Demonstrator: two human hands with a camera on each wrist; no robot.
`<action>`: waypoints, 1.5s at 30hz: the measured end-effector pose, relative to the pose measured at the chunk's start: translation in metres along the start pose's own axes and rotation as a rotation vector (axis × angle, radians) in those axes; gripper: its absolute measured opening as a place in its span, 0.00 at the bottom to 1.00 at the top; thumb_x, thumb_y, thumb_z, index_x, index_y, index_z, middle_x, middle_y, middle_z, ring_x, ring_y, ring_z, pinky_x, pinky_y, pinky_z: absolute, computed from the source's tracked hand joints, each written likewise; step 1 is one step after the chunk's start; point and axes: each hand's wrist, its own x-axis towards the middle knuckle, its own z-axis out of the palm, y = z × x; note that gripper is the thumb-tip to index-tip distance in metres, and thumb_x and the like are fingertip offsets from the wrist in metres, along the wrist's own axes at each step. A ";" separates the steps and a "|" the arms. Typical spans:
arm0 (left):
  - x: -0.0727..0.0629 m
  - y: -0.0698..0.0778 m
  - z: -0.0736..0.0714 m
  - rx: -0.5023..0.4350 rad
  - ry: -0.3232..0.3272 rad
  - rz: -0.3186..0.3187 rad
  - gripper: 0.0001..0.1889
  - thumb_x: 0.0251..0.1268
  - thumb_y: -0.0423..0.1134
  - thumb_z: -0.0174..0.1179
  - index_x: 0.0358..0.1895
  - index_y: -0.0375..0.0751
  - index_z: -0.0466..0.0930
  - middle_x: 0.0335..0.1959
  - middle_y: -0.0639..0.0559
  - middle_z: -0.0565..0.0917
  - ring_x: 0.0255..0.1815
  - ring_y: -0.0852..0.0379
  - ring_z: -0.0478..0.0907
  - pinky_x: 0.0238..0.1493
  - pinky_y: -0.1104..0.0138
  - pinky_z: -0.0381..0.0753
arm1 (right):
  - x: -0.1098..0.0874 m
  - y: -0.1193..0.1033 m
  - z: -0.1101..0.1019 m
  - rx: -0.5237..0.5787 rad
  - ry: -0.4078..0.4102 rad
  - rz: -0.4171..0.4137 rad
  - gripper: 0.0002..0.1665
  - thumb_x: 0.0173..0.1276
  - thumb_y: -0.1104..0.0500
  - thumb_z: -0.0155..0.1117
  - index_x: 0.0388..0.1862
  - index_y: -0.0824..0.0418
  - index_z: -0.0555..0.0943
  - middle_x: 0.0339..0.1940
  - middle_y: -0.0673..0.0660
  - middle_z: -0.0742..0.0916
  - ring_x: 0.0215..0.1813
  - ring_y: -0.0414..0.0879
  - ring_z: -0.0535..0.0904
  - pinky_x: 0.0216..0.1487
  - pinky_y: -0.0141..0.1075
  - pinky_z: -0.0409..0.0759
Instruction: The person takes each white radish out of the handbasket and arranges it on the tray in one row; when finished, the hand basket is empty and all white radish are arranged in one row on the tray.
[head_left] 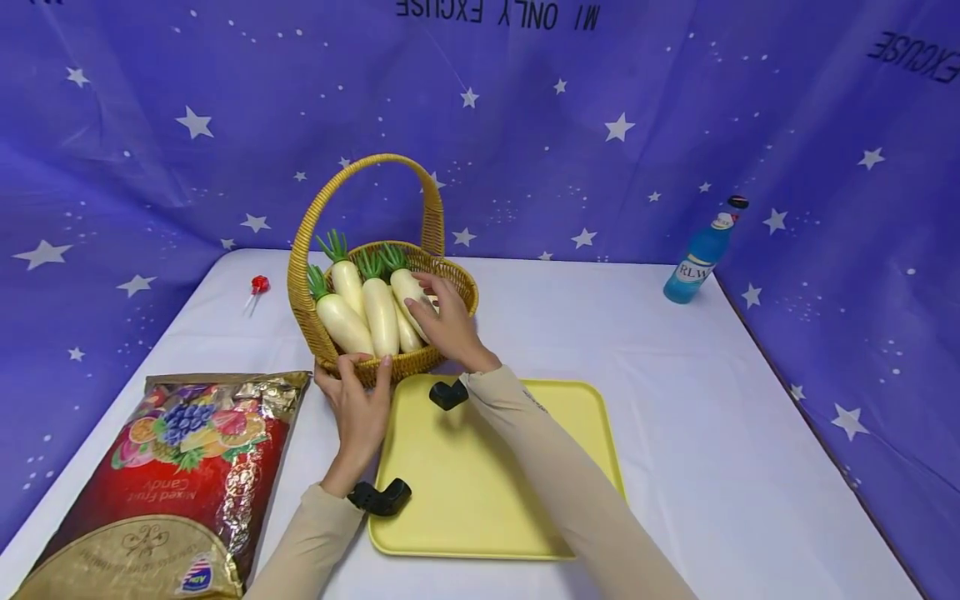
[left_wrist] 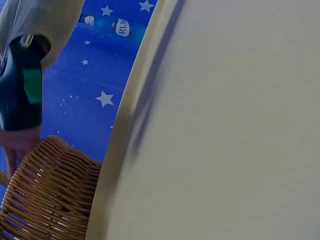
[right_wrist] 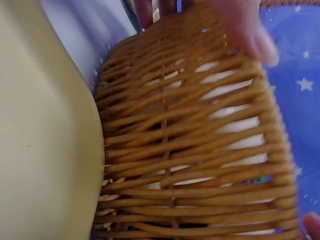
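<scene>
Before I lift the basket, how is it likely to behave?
The basket should stay fairly stiff, judging by its wicker and raised handle. It may tilt toward the head view's left, where most white radishes lie. These look smooth, so they could slide.

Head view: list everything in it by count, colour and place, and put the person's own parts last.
Basket: 1, golden brown, behind the tray
Radishes: at least 5, white with green tops, in the basket
Tray: 1, yellow, front centre
Bag: 1, red and gold, front left
Lollipop: 1, red with pale stick, left of the basket
Bottle: 1, blue with dark cap, back right
Table: 1, white, under these things
Backdrop: 1, blue-purple with white stars, back and sides
Wristbands: 2, black, one per wrist
Sleeves: 2, beige, front
Left hand: 1, bare, on the basket's near side
Right hand: 1, bare, on the rightmost radish
</scene>
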 end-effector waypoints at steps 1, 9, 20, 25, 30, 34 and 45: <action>0.000 0.000 0.000 0.006 -0.001 -0.003 0.20 0.58 0.53 0.58 0.42 0.40 0.67 0.67 0.30 0.40 0.69 0.34 0.44 0.65 0.45 0.47 | 0.002 0.001 0.000 -0.013 0.000 0.013 0.26 0.67 0.53 0.54 0.62 0.59 0.67 0.55 0.62 0.74 0.57 0.52 0.71 0.55 0.44 0.71; -0.003 0.002 -0.001 0.057 -0.010 0.004 0.21 0.59 0.55 0.56 0.42 0.42 0.67 0.66 0.28 0.40 0.69 0.34 0.42 0.65 0.45 0.47 | 0.008 -0.005 -0.004 -0.240 -0.237 0.217 0.33 0.64 0.46 0.56 0.67 0.45 0.60 0.63 0.61 0.68 0.62 0.52 0.67 0.55 0.46 0.71; 0.000 0.001 -0.001 0.101 0.013 0.021 0.20 0.57 0.55 0.57 0.42 0.42 0.68 0.65 0.27 0.44 0.68 0.34 0.45 0.63 0.46 0.50 | 0.022 -0.003 -0.003 -0.399 -0.401 0.217 0.38 0.62 0.45 0.59 0.69 0.44 0.57 0.67 0.51 0.68 0.66 0.53 0.62 0.62 0.47 0.66; 0.000 0.001 -0.002 0.113 0.014 0.020 0.21 0.57 0.55 0.57 0.42 0.43 0.68 0.65 0.27 0.44 0.67 0.34 0.45 0.63 0.45 0.50 | 0.026 -0.005 -0.006 -0.349 -0.429 0.248 0.39 0.60 0.47 0.62 0.69 0.45 0.58 0.66 0.56 0.70 0.62 0.53 0.66 0.60 0.46 0.67; 0.000 0.000 -0.002 0.124 0.018 0.023 0.21 0.57 0.55 0.57 0.42 0.43 0.68 0.64 0.27 0.45 0.67 0.34 0.46 0.62 0.45 0.51 | 0.030 -0.003 -0.007 -0.248 -0.401 0.270 0.37 0.58 0.51 0.65 0.66 0.47 0.63 0.60 0.61 0.74 0.59 0.53 0.70 0.57 0.43 0.70; 0.000 0.000 -0.001 0.141 0.014 0.028 0.21 0.57 0.56 0.56 0.42 0.43 0.68 0.64 0.26 0.45 0.67 0.33 0.46 0.62 0.45 0.51 | 0.031 0.000 -0.006 -0.158 -0.384 0.298 0.35 0.58 0.53 0.65 0.65 0.47 0.65 0.57 0.61 0.76 0.53 0.51 0.75 0.45 0.38 0.76; 0.001 -0.001 -0.002 0.157 0.006 0.028 0.20 0.57 0.55 0.56 0.43 0.43 0.67 0.64 0.26 0.45 0.67 0.33 0.44 0.62 0.46 0.50 | 0.033 -0.002 -0.015 0.115 -0.458 0.444 0.35 0.62 0.53 0.60 0.67 0.44 0.59 0.46 0.65 0.79 0.31 0.47 0.79 0.25 0.35 0.78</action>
